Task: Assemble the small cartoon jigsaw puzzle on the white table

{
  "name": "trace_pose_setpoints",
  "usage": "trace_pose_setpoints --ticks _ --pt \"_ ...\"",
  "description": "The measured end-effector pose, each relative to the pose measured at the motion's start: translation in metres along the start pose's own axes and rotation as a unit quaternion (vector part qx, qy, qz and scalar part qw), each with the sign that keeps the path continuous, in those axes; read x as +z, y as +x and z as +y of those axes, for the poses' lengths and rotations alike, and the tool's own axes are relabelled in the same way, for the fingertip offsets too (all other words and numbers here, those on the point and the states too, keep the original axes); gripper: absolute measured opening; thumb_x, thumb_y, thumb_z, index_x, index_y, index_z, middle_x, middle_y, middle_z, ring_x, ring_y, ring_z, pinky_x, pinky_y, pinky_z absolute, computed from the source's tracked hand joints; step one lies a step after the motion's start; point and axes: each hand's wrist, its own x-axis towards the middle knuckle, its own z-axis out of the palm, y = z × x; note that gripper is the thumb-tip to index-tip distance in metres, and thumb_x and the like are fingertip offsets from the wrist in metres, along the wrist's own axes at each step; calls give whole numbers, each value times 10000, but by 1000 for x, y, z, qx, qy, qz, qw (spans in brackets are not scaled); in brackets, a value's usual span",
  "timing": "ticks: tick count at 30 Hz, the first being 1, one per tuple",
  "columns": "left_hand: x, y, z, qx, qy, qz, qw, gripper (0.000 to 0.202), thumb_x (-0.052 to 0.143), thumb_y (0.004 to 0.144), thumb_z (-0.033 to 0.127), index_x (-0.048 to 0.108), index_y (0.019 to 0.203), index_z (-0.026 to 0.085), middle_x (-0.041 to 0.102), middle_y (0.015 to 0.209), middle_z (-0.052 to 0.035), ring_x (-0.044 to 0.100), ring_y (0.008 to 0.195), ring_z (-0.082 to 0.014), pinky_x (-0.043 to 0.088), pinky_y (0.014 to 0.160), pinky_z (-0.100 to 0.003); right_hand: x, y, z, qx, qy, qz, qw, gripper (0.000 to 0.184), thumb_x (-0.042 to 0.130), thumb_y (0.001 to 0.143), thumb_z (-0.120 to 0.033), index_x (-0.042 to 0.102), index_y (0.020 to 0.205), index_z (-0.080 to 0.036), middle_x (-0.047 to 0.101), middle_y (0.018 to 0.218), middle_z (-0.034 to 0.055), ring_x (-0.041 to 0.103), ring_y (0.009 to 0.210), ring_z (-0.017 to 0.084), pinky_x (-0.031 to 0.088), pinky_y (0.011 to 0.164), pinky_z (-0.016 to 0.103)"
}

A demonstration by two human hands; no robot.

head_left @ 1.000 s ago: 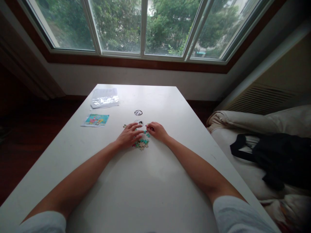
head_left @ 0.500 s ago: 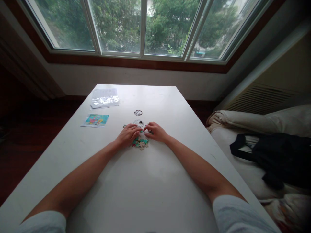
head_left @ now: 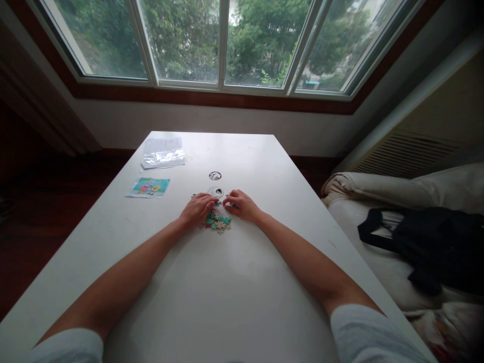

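A small heap of jigsaw puzzle pieces (head_left: 218,223), teal, beige and some red, lies on the white table between my hands. My left hand (head_left: 196,209) is at the heap's left side, palm down, its fingers stretched toward the pieces and partly covering them. On the other side my right hand (head_left: 242,205) has its thumb and forefinger drawn together at what looks like a small puzzle piece, with more pieces partly hidden under its fingers. Just beyond the fingertips lies a round, pale disc-like item (head_left: 216,192) with a dark spot.
Farther back on the table (head_left: 234,282) sits a round dark-rimmed object (head_left: 215,176). To the left are a colourful cartoon picture sheet (head_left: 151,187) and a clear plastic bag (head_left: 163,153) with paper. A sofa (head_left: 348,201) holding dark clothing (head_left: 434,247) stands at the right.
My left hand has drawn back slightly to the left, uncovering more of the pieces. My right hand stays nearly in place, with small finger movement.
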Motion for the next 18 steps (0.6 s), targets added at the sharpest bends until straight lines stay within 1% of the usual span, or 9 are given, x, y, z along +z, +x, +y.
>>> trace_pose_setpoints --ticks 5,11,15,18 --pt "-1 1 1 6 -7 -1 1000 496 294 1082 414 712 1265 219 735 1236 -49 590 1226 -230 435 1123 -420 -1 1 0 -10 -3 1 1000 224 672 948 -296 746 1158 -278 626 1023 74 554 955 215 461 902 358" --pt "-1 1 0 -7 22 12 1000 462 324 1077 404 721 1231 226 745 1201 -50 598 1201 -235 443 1103 -429 -3 2 -4 -3 -17 1 1000 192 664 950 -272 756 1118 -281 630 1010 70 548 950 215 457 893 353" --pt "-2 1 1 -15 35 16 999 395 381 1064 379 732 1177 237 753 1154 -44 607 1134 -232 466 1046 -419 0 1 -3 23 -35 18 999 155 665 944 -264 746 1076 -263 630 992 66 544 958 216 454 896 352" --pt "-3 1 2 -17 54 16 998 325 449 1040 356 749 1105 250 750 1117 -41 602 1096 -236 473 1012 -416 2 0 0 57 -57 38 996 130 674 944 -303 734 1045 -249 620 958 63 542 962 221 450 900 359"
